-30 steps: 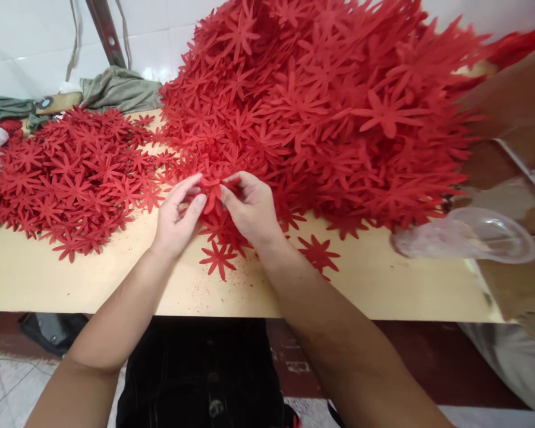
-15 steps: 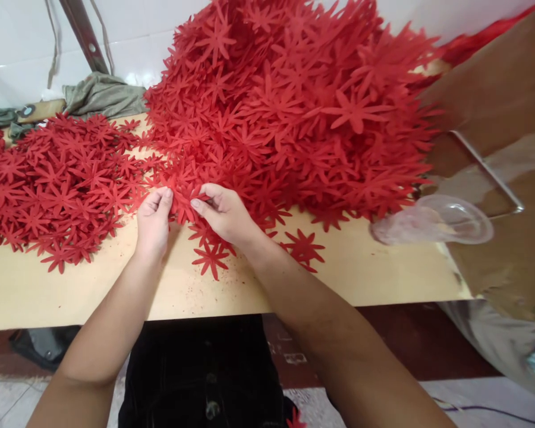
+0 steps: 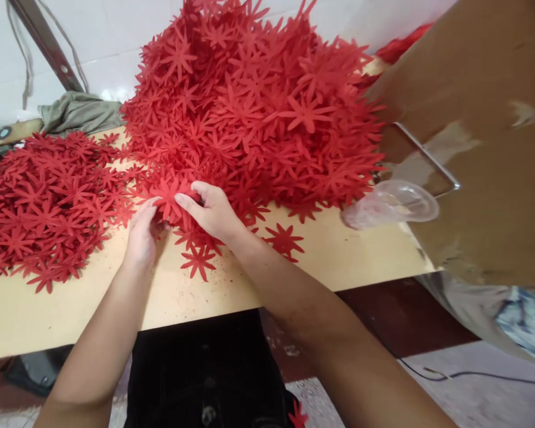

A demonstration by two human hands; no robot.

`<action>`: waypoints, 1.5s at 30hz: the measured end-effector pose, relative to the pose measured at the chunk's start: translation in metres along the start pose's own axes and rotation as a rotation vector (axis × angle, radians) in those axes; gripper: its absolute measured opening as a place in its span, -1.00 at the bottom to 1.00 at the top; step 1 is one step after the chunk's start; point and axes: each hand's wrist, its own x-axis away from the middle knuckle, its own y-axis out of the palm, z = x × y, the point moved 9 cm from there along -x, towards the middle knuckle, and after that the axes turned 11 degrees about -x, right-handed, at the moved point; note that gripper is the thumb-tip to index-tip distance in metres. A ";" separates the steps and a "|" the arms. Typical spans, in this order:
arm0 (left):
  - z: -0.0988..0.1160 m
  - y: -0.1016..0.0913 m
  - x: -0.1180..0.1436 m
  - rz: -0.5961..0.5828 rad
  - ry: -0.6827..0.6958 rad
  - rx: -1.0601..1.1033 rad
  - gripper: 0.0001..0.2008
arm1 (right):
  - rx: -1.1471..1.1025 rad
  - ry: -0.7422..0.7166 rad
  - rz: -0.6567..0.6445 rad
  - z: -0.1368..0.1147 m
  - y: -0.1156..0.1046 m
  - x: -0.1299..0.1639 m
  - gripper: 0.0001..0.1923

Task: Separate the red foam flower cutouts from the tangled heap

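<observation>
Behind the desk's front edge (image 3: 191,315), our right hand (image 3: 211,211) pinches a red flower (image 3: 168,201), best lightly; we can't tell our left hand's (image 3: 141,236) grip.

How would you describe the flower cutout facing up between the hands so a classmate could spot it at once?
Find the big red heap on the pale table. At its front left, the left hand and right hand meet at a red flower cutout. Unlike its loose neighbours, it has the right thumb on its face.
</observation>
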 end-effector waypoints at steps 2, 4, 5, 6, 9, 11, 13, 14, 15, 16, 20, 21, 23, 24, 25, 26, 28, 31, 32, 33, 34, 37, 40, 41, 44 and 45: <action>0.000 0.006 0.003 -0.041 -0.002 -0.007 -0.68 | -0.003 -0.010 0.002 0.000 0.000 0.001 -0.64; 0.000 0.010 0.006 -0.071 0.001 -0.034 -0.63 | -0.017 -0.016 -0.027 0.003 0.003 0.002 -0.66; 0.001 0.011 0.007 -0.070 0.010 -0.041 -0.63 | -0.034 -0.016 -0.057 0.005 0.006 0.002 -0.68; 0.001 0.011 0.007 -0.059 0.021 -0.042 -0.63 | -0.060 -0.015 -0.092 0.006 0.010 0.002 -0.70; 0.003 0.005 0.005 0.006 0.057 -0.021 -0.67 | -0.188 0.009 -0.188 0.011 0.020 0.004 -0.75; 0.002 0.000 0.002 0.041 0.067 -0.006 -0.70 | -0.253 0.039 -0.230 0.013 0.024 0.006 -0.76; 0.001 -0.005 0.001 0.075 0.066 0.004 -0.72 | -0.253 0.069 -0.225 0.016 0.023 0.006 -0.77; 0.000 -0.008 0.000 0.088 0.061 0.007 -0.72 | -0.233 0.077 -0.203 0.017 0.021 0.006 -0.77; -0.001 -0.010 -0.001 0.100 0.056 0.010 -0.71 | -0.210 0.078 -0.172 0.019 0.017 0.005 -0.78; -0.002 -0.012 -0.002 0.112 0.053 0.012 -0.71 | -0.190 0.073 -0.140 0.020 0.014 0.004 -0.78; -0.004 -0.020 -0.004 0.155 0.056 0.015 -0.71 | -0.173 0.019 -0.063 0.019 0.003 0.000 -0.77; -0.004 -0.021 -0.005 0.158 0.059 0.017 -0.72 | -0.177 0.006 -0.049 0.018 0.002 -0.001 -0.76; -0.001 -0.019 -0.004 0.143 0.074 0.030 -0.72 | -0.165 -0.004 -0.032 0.016 -0.001 -0.001 -0.72; 0.001 -0.016 -0.003 0.120 0.080 0.037 -0.71 | -0.146 -0.003 -0.023 0.015 -0.002 -0.001 -0.68; 0.002 -0.012 -0.001 0.087 0.083 0.042 -0.69 | -0.123 0.001 -0.012 0.015 -0.003 0.000 -0.64; 0.003 -0.006 0.000 0.042 0.076 0.044 -0.68 | -0.098 0.004 0.004 0.014 -0.005 0.000 -0.60; 0.004 0.007 0.004 -0.064 0.048 0.035 -0.65 | -0.063 0.007 0.045 0.012 -0.008 0.001 -0.53; 0.004 0.021 0.009 -0.182 0.029 0.007 -0.62 | -0.044 0.019 0.079 0.012 -0.010 0.002 -0.49; 0.004 0.022 0.009 -0.189 0.029 -0.002 -0.63 | -0.031 0.024 0.080 0.012 -0.009 0.002 -0.48; 0.003 0.021 0.009 -0.175 0.028 -0.008 -0.64 | -0.015 0.023 0.081 0.012 -0.008 0.002 -0.47; 0.001 0.018 0.008 -0.145 0.024 -0.009 -0.67 | 0.001 0.017 0.082 0.011 -0.007 0.003 -0.46; -0.004 0.006 0.004 -0.033 -0.004 0.009 -0.72 | 0.004 -0.018 0.067 0.005 -0.004 0.004 -0.44; -0.005 -0.005 0.001 0.050 0.003 0.040 -0.72 | -0.058 -0.032 0.024 0.004 -0.003 0.002 -0.48; -0.004 -0.008 0.000 0.077 0.011 0.052 -0.72 | -0.079 -0.034 0.017 0.005 -0.005 0.001 -0.50; -0.005 -0.016 -0.003 0.125 0.005 0.065 -0.71 | -0.078 -0.081 0.051 0.007 -0.016 -0.002 -0.59; -0.006 -0.016 -0.003 0.126 0.000 0.064 -0.71 | -0.037 -0.118 0.085 0.005 -0.021 -0.003 -0.61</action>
